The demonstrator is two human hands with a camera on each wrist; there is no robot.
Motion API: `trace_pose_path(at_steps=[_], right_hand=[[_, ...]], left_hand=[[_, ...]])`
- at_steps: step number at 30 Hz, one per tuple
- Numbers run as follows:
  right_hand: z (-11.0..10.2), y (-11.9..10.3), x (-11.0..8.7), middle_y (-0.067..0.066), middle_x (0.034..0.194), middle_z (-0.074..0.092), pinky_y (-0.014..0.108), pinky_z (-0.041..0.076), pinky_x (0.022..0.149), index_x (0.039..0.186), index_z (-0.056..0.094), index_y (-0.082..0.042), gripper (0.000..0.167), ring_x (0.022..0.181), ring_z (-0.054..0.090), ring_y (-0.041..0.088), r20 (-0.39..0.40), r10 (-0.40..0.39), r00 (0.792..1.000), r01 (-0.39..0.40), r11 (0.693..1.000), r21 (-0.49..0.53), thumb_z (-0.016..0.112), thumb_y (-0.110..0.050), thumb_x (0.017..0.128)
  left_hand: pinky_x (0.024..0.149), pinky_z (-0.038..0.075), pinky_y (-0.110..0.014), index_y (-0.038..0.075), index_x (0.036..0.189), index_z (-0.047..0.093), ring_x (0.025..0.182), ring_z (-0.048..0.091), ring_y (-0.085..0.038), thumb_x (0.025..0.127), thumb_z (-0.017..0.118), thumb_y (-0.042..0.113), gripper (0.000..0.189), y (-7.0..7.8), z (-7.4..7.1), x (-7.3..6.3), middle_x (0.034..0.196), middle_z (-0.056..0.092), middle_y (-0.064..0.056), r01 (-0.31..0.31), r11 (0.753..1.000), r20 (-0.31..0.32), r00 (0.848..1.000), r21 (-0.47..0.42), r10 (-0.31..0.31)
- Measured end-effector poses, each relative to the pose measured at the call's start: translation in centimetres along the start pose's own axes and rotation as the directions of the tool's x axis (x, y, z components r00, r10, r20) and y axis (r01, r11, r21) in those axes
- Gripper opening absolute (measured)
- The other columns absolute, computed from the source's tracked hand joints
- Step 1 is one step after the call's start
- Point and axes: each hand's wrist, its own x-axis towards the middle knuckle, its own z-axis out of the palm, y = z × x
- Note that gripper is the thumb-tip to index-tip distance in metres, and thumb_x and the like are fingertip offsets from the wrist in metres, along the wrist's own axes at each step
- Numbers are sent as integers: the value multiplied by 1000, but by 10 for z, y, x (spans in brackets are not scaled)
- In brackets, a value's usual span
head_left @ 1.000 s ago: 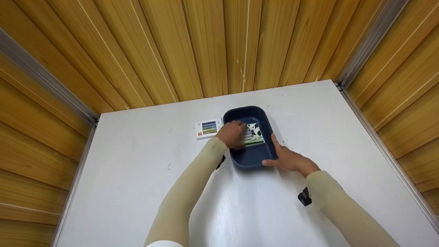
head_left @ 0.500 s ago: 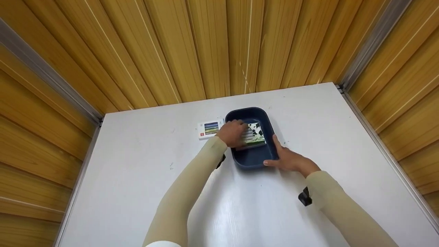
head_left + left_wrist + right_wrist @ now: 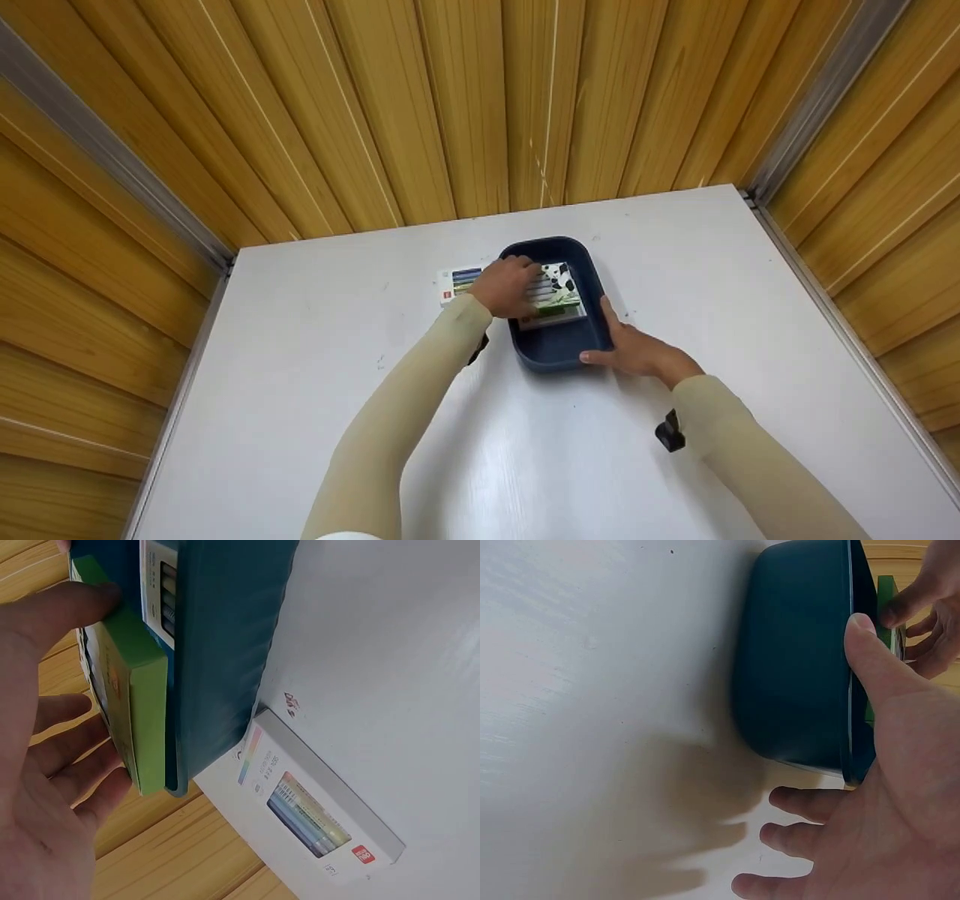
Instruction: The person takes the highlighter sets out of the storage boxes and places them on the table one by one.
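Observation:
A dark blue plastic bin (image 3: 551, 352) stands on the white table. My left hand (image 3: 504, 289) reaches over its left rim and grips a green box with a panda picture (image 3: 561, 294), thumb on one side and fingers on the other. The left wrist view shows this green box tilted at the bin's rim, over a white box of pens (image 3: 159, 589) inside. My right hand (image 3: 637, 351) is at the near right corner. In the right wrist view its thumb touches the rim and its other fingers stretch out straight beside the bin.
Another white box of coloured pens (image 3: 311, 806) lies on the table (image 3: 300, 360), just left of the bin. Yellow wood-plank walls (image 3: 450, 112) rise behind and at both sides, with metal strips (image 3: 120, 150) at the corners.
The green box has come up a little in my left hand, and a white strip shows under its near edge. My right hand keeps its place on the bin. The head view has shifted slightly.

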Motion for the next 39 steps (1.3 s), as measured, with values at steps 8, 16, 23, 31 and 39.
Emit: trace_pose_path(at_steps=[8, 16, 23, 31, 39], right_hand=[[0, 1, 2, 34, 157, 6, 62, 17, 116, 150, -28, -17, 123, 146, 9, 48, 2, 15, 1000, -15, 1000, -1, 56, -73, 80], [1, 2, 3, 33, 157, 3, 62, 15, 116, 149, -29, -17, 123, 146, 7, 48, 3, 16, 1000, -16, 1000, 8, 56, -72, 80], [2, 2, 2, 31, 158, 0, 62, 13, 117, 149, -29, -17, 119, 146, 5, 48, 2, 5, 1000, -5, 1000, 25, 57, -67, 84], [2, 4, 2, 32, 157, 4, 61, 16, 117, 149, -28, -12, 122, 146, 9, 47, -9, -19, 1000, 18, 1000, -12, 55, -71, 82], [3, 3, 2, 30, 158, 1, 61, 15, 117, 150, -27, -12, 122, 147, 7, 47, -15, -30, 999, 30, 1000, 1, 57, -70, 82]], left_hand=[[104, 46, -38, 12, 138, 50, 118, 56, -23, 80, 74, 40, 69, -8, -1, -7, 132, 56, -8, 30, 999, -1, 1000, -45, -30], [103, 48, -38, 12, 138, 49, 116, 57, -22, 77, 77, 46, 75, -12, -4, -13, 133, 55, -8, 70, 992, 29, 997, -101, -67], [106, 45, -39, 14, 142, 45, 122, 54, -22, 79, 74, 52, 80, -16, -5, -17, 138, 52, -8, 102, 988, 54, 994, -118, -96], [102, 47, -39, 13, 144, 42, 121, 54, -23, 81, 73, 37, 74, -21, -2, -22, 138, 51, -10, 87, 991, 34, 996, -105, -84], [104, 46, -40, 13, 148, 36, 123, 52, -24, 80, 73, 34, 80, -27, 3, -24, 140, 48, -10, 101, 986, 45, 994, -136, -95]])
